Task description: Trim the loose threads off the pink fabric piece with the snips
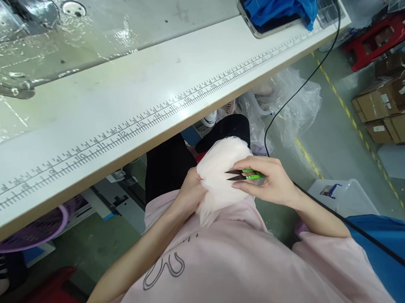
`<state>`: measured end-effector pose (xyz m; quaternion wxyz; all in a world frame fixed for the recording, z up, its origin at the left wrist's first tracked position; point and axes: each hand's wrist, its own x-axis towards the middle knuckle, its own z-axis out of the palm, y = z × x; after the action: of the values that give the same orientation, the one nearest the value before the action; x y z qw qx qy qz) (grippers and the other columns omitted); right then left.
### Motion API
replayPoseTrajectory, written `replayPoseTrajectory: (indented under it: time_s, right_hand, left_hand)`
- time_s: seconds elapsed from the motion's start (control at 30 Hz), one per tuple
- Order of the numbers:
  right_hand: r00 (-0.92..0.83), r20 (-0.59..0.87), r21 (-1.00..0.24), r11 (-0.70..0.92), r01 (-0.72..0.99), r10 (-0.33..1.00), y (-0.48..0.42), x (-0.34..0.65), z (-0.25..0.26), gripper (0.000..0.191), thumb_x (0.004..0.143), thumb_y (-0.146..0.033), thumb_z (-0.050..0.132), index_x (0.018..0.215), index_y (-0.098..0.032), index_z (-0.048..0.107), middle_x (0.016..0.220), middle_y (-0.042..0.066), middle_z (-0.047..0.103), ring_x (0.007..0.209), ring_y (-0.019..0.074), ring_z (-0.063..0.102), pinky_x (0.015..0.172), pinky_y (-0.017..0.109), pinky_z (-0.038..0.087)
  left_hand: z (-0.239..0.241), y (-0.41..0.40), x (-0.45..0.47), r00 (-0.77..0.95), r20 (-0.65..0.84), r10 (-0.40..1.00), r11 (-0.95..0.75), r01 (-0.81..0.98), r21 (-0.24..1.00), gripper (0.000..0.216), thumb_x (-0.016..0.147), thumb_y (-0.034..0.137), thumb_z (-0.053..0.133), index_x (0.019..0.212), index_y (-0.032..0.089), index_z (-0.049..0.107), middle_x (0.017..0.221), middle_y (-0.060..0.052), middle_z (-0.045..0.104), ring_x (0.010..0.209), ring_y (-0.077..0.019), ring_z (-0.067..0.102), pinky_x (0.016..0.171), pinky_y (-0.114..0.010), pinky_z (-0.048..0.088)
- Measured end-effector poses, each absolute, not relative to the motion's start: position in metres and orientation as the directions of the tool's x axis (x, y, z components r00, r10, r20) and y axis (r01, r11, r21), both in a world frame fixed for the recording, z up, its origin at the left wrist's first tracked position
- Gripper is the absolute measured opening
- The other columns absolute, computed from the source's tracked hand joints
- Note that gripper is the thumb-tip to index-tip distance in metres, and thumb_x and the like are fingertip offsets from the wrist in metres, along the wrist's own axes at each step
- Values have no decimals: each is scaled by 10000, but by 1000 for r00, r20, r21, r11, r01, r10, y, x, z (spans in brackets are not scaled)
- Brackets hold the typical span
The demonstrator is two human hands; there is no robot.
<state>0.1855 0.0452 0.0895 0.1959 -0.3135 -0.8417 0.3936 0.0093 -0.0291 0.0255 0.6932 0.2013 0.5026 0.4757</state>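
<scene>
A bundle of sheer pale-pink fabric (222,164) is held above my lap, bunched and rounded at the top with loose ends hanging below. My left hand (191,191) is closed around its left side, the fingertips partly hidden by the cloth. In my right hand (272,180) is a pair of green-handled thread snips (247,174), gripped between thumb and fingers. Their dark blades stand apart and point left, in front of the fabric. Whether the blades touch the cloth I cannot tell.
A white table edge with a printed ruler (177,107) runs diagonally ahead. On it lie a phone (258,32) and blue cloth (281,8). A black cable (304,80) hangs at the right. Cardboard boxes (377,106) and a white bin (346,195) stand on the floor.
</scene>
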Motion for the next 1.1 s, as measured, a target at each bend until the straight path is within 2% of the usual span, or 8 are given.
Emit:
replayPoseTrajectory:
  time_s: [0.17, 0.27, 0.37, 0.43, 0.57, 0.7, 0.8, 1.1]
  right_hand:
    - [-734, 83, -756, 523, 395, 674, 55, 179, 81, 114, 833, -149, 629, 890, -201, 713, 801, -18, 722, 709, 103, 641, 640, 213, 437]
    - [-703, 164, -686, 592, 423, 692, 58, 174, 74, 123, 822, -128, 606, 877, -190, 697, 792, -14, 712, 678, 100, 619, 631, 223, 413]
    - [-691, 272, -586, 685, 432, 669, 60, 172, 70, 98, 834, -151, 602, 877, -181, 685, 741, -12, 681, 619, 96, 568, 604, 238, 384]
    - [-683, 283, -588, 684, 431, 673, 61, 174, 71, 98, 856, -192, 608, 918, -172, 681, 741, -2, 660, 620, 99, 554, 599, 239, 387]
    - [-697, 317, -582, 712, 393, 643, 62, 188, 80, 283, 886, -353, 628, 1082, -152, 662, 750, 11, 618, 627, 110, 529, 597, 251, 401]
    - [-785, 413, -303, 883, 360, 461, 57, 203, 85, 322, 884, -327, 649, 1163, -167, 647, 696, -19, 594, 583, 103, 490, 552, 274, 325]
    - [-831, 436, -113, 937, 331, 346, 53, 205, 85, 373, 852, -335, 695, 1182, -169, 639, 674, -35, 604, 583, 100, 484, 536, 287, 284]
    - [-844, 447, -16, 946, 323, 296, 52, 203, 85, 362, 864, -356, 683, 1180, -184, 640, 646, -50, 596, 581, 94, 474, 542, 296, 260]
  left_hand:
    - [28, -28, 7, 65, -499, 864, 478, -413, 775, 128, 643, 217, 773, 762, 172, 764, 782, -34, 745, 770, -229, 673, 644, -279, 528]
    - [28, -28, 6, 80, -488, 869, 475, -415, 776, 139, 642, 242, 775, 762, 172, 764, 794, -37, 748, 781, -234, 676, 659, -285, 534]
    - [25, -29, 6, 80, -519, 851, 495, -450, 743, 145, 635, 225, 773, 768, 169, 765, 781, -37, 749, 769, -235, 682, 659, -289, 537]
    - [24, -30, 6, 73, -541, 838, 505, -477, 719, 162, 624, 214, 776, 776, 163, 766, 770, -41, 748, 758, -239, 685, 644, -291, 538]
    - [24, -29, 6, 23, -545, 838, 477, -514, 713, 193, 592, 183, 794, 782, 162, 764, 785, -47, 749, 750, -233, 679, 613, -276, 529]
    - [26, -27, 6, 14, -574, 819, 492, -534, 688, 225, 576, 179, 806, 796, 176, 762, 822, -47, 754, 762, -227, 676, 661, -283, 539]
    - [26, -27, 6, 34, -571, 820, 496, -538, 681, 240, 589, 172, 793, 827, 178, 765, 824, -47, 755, 747, -223, 677, 656, -285, 538]
    - [25, -28, 5, 39, -545, 838, 485, -511, 709, 182, 625, 148, 753, 806, 162, 761, 799, -42, 751, 712, -208, 674, 625, -267, 518]
